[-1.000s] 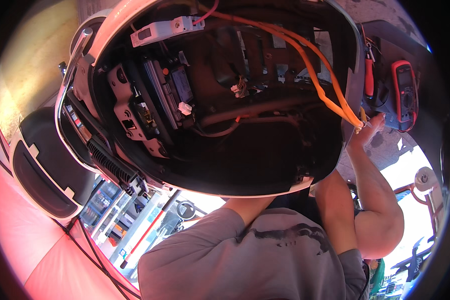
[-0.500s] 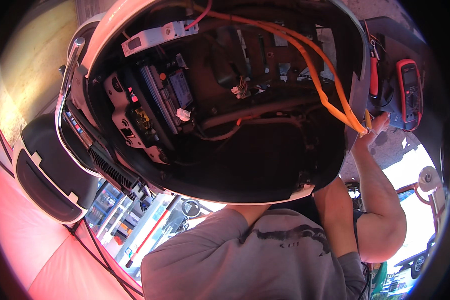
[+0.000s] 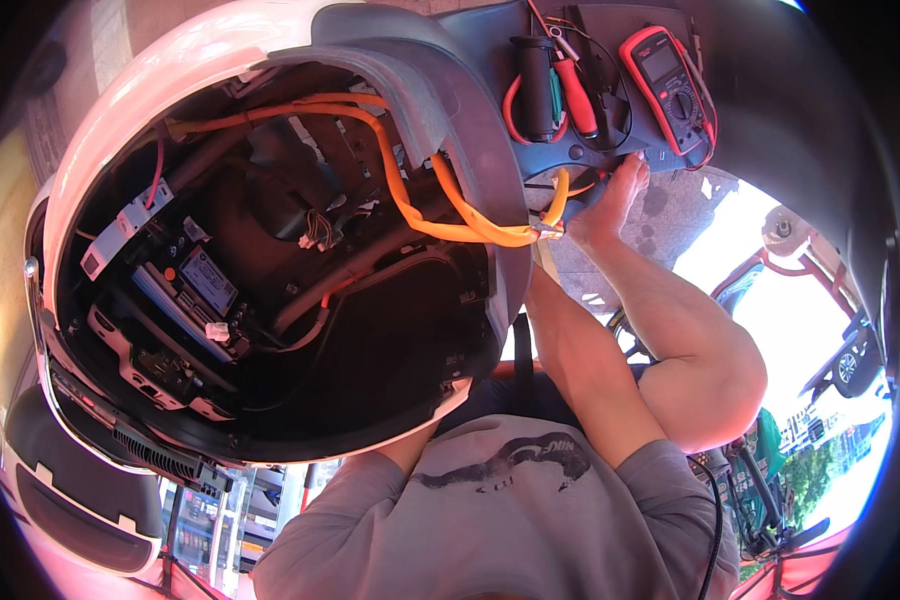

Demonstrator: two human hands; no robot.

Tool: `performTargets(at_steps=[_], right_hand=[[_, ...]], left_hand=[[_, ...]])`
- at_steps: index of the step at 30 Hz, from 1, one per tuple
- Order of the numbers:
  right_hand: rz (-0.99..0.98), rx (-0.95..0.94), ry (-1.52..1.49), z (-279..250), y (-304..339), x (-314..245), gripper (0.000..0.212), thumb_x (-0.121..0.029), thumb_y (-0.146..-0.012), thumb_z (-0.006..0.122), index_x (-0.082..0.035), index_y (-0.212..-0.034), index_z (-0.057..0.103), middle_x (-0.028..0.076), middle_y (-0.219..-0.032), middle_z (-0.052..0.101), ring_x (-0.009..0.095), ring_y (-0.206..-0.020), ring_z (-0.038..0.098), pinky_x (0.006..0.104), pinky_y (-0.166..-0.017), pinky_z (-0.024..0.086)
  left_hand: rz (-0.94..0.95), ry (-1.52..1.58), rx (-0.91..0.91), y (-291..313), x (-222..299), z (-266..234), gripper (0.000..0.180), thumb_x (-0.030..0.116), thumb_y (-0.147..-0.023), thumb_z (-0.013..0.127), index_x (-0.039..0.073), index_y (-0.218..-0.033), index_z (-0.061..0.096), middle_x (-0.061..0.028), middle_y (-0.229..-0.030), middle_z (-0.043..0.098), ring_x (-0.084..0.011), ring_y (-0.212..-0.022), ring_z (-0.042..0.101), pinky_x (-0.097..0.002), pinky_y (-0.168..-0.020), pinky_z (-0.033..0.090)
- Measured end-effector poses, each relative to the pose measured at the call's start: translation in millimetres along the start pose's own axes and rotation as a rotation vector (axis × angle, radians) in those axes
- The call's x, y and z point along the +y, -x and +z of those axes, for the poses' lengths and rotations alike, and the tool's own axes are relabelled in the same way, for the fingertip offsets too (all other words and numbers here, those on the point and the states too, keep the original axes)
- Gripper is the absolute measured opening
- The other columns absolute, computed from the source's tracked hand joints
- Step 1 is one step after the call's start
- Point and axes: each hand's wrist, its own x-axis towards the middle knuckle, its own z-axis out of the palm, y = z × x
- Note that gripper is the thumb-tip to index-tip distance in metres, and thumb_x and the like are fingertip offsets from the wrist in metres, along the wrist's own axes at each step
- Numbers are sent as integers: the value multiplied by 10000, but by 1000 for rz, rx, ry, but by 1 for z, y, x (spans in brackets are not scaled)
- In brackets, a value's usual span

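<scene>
My right forearm [image 3: 580, 360] reaches up to the edge of the open white-and-black vehicle shell [image 3: 160, 75]. The right hand is hidden behind that edge, close to where the orange sleeved cables [image 3: 450, 232] come over the rim and bunch together. Of my left arm, a short piece of forearm [image 3: 402, 450] shows before it passes beneath the shell; the left hand is out of sight. Inside the shell lie a blue-sided module with a label [image 3: 210, 280], a small white connector [image 3: 218, 331] and a white switch box [image 3: 120, 232] with a red wire.
A red multimeter [image 3: 665, 90], a red-handled tool [image 3: 575, 100] and a black cylindrical grip [image 3: 537, 90] lie on the dark footboard beyond the shell. My bare foot [image 3: 610, 200] rests at the footboard's edge. A black padded seat [image 3: 80, 515] stands at lower left.
My view has turned to the right, so the shell sits further left and the multimeter and tools show fully. More of my right forearm is visible, near the orange cables.
</scene>
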Motion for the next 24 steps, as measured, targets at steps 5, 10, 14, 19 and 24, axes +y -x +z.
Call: performTargets(at_steps=[5, 10, 14, 19, 24], right_hand=[[119, -553, 399, 104, 45, 88, 422, -409, -919, 660, -94, -1198, 636, 130, -1088, 712, 312, -996, 680, 456, -889, 541], [606, -481, -141, 85, 30, 80, 439, -383, -904, 699, -61, -1195, 630, 88, -937, 667, 231, -811, 629, 423, -771, 525], [646, -278, -309, 56, 25, 58, 248, -296, -878, 717, -62, -959, 706, 81, -758, 676, 204, -670, 662, 418, -684, 533], [-334, 28, 119, 13, 38, 55, 297, -372, -981, 545, -191, -1112, 741, 136, -1040, 749, 364, -977, 714, 473, -833, 566], [-156, 195, -156, -65, 25, -21, 181, -200, -932, 679, -34, -996, 705, 112, -787, 710, 229, -729, 700, 372, -750, 560]], left_hand=[[13, -31, 7, 2, 9, -6, 240, 282, -999, 635, 83, -1132, 645, -72, -920, 695, -182, -661, 642, -304, -591, 559], [22, -52, 8, 3, 18, -13, 242, 283, -999, 635, 82, -1134, 645, -72, -919, 695, -182, -658, 640, -304, -588, 558], [40, -66, 11, 1, 24, -18, 243, 283, -999, 635, 82, -1135, 645, -72, -918, 695, -182, -655, 639, -304, -586, 557], [80, -91, -17, -4, 31, -19, 244, 283, -999, 634, 82, -1136, 644, -73, -917, 694, -182, -651, 638, -304, -583, 556], [129, -129, -61, -12, 38, -21, 246, 284, -999, 634, 81, -1137, 644, -73, -917, 694, -181, -648, 637, -304, -580, 556]])
